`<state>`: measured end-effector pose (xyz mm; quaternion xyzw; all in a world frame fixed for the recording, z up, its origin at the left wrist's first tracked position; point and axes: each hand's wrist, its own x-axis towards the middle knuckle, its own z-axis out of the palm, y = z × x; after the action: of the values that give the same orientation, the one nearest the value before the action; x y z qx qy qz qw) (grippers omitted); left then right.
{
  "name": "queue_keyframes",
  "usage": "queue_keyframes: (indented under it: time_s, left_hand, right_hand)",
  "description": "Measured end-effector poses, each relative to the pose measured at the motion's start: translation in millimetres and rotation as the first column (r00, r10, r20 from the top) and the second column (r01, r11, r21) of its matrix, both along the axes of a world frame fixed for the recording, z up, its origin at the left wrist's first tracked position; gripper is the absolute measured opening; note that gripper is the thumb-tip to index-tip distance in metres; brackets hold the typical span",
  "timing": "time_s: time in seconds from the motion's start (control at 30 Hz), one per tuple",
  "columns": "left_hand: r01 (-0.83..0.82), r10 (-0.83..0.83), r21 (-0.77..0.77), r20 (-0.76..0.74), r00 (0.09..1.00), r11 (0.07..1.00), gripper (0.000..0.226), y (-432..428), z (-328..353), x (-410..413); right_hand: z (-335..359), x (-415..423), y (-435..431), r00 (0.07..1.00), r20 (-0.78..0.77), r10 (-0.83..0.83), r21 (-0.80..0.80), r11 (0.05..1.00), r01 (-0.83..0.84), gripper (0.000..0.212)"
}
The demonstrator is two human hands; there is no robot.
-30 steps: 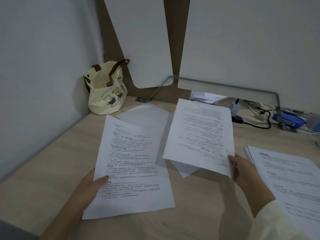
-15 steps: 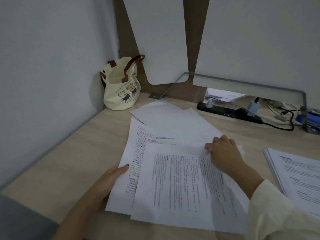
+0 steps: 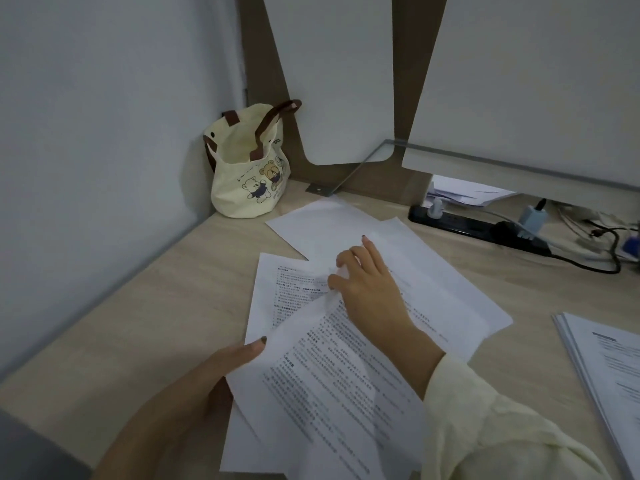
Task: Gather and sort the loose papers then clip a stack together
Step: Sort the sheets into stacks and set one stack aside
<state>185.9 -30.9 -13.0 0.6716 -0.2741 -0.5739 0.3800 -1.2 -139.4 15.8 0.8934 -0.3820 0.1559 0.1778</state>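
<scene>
At the far left corner of the desk (image 3: pixel 180 306) stands a cream tote bag (image 3: pixel 247 183) with brown handles and a bear print, close to the wall.

In front of it, near the lower edge, the left hand (image 3: pixel 211 382) holds the left border of the loose papers (image 3: pixel 311 368). Its thumb lies on top of the printed sheets and the fingers go under them, so this hand is closed on the papers.

The loose papers lie in the middle of the desk, between the two hands and under them. One printed sheet is flat on the desk, and a second printed sheet lies across it at a slant, with its upper corner lifted a little. Behind them two blank sheets (image 3: pixel 332 226) overlap and reach toward the back of the desk.

The right hand (image 3: pixel 367 289) rests on the papers just beyond the lifted corner. Its fingers are bent and touch the paper at that corner; I cannot tell whether they pinch the sheet or only press on it.

Further right, a black power strip (image 3: pixel 460 225) with plugs lies at the back. At the right edge, well apart from both hands, lies a neat stack of printed pages (image 3: pixel 609 362).
</scene>
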Motion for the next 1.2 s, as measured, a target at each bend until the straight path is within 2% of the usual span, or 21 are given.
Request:
queue_keyframes:
  time_s: [0.1,0.13,0.17,0.23,0.27,0.33,0.43,0.5,0.53,0.6,0.67,0.7,0.8,0.87,0.97,1.03,1.1,1.2]
  left_hand:
    - [0.066,-0.063,0.032,-0.09,0.994,0.997,0.016,-1.0,-1.7,5.1]
    - [0.098,-0.093,0.023,-0.153,0.984,0.995,0.016,2.5,-2.8,8.4]
    - [0.135,-0.135,-0.012,-0.173,0.976,0.991,0.024,6.5,-1.1,11.1]
    - [0.222,-0.23,-0.111,-0.063,0.971,0.969,0.039,8.8,0.6,10.5]
    - [0.21,-0.211,-0.146,0.004,0.977,0.967,0.04,7.9,2.0,5.8]
    - [0.145,-0.126,-0.214,0.1,0.987,0.966,0.03,5.2,5.1,-5.6]
    - [0.155,-0.083,-0.288,0.246,0.966,0.945,0.025,1.2,7.0,-18.5]
    - [0.137,-0.049,-0.312,0.273,0.961,0.94,0.019,0.7,3.6,-19.9]
    - [0.114,-0.029,-0.299,0.275,0.961,0.948,0.017,0.7,1.5,-18.3]
    - [0.055,0.006,-0.25,0.239,0.971,0.967,0.029,0.0,-3.5,-15.2]
    - [0.022,0.027,-0.246,0.194,0.981,0.969,0.039,-0.5,-6.3,-16.6]
    - [0.042,0.016,-0.256,0.22,0.975,0.966,0.049,-0.5,-5.3,-18.7]
    - [0.175,-0.06,-0.252,0.407,0.911,0.952,0.084,-2.8,-8.0,-24.3]
    - [0.229,-0.101,-0.217,0.479,0.872,0.949,0.091,-3.9,-10.6,-25.2]
    - [0.215,-0.103,-0.205,0.449,0.888,0.955,0.105,-2.8,-12.9,-20.5]
    - [0.146,-0.039,-0.245,0.394,0.918,0.958,0.116,0.6,-15.6,-15.9]
    - [0.092,0.026,-0.313,0.352,0.936,0.945,0.117,5.5,-12.8,-15.4]
    - [0.036,0.103,-0.407,0.314,0.944,0.913,0.097,12.3,-8.5,-18.5]
  right_hand:
    - [-5.0,6.9,-8.5,0.999,0.036,0.027,-0.004,1.0,-0.026,0.03]
    - [-6.7,10.8,-10.2,0.999,0.039,0.037,0.002,0.999,-0.037,0.031]
    - [-8.4,15.7,-11.0,0.998,0.048,0.046,0.004,0.999,-0.047,0.029]
    - [-14.0,27.7,-11.2,0.993,0.09,0.077,0.016,0.997,-0.079,0.021]
    - [-19.7,34.1,-11.2,0.988,0.118,0.097,0.018,0.995,-0.099,0.016]
    - [-29.4,42.7,-11.0,0.973,0.189,0.13,0.087,0.985,-0.148,0.008]
    - [-29.8,36.8,-15.6,0.953,0.298,0.058,0.33,0.93,-0.16,0.032]
    - [-20.4,13.3,-29.1,0.94,0.313,-0.137,0.464,0.885,-0.026,0.043]
    - [-16.6,-4.0,-37.7,0.906,0.324,-0.273,0.533,0.844,0.063,0.047]
    - [-9.1,-46.0,-53.0,0.78,0.291,-0.553,0.656,0.71,0.258,0.055]
    - [-6.8,-88.5,-60.4,0.655,0.188,-0.731,0.688,0.574,0.444,0.065]
    - [-8.6,-106.5,-60.3,0.606,0.128,-0.785,0.688,0.51,0.516,0.071]
    - [-14.6,-138.4,-53.0,0.503,-0.014,-0.864,0.694,0.354,0.627,0.083]
    - [-18.2,-144.0,-51.8,0.476,-0.052,-0.878,0.697,0.309,0.647,0.084]
    - [-19.7,-142.8,-53.5,0.437,-0.056,-0.898,0.759,0.246,0.603,0.083]
    - [-20.8,-142.9,-52.0,0.397,-0.044,-0.917,0.817,0.195,0.542,0.082]
    - [-19.7,-143.4,-45.4,0.43,-0.015,-0.903,0.849,0.215,0.482,0.068]
    - [-15.8,-148.0,-30.9,0.458,0.145,-0.877,0.856,0.343,0.386,0.038]
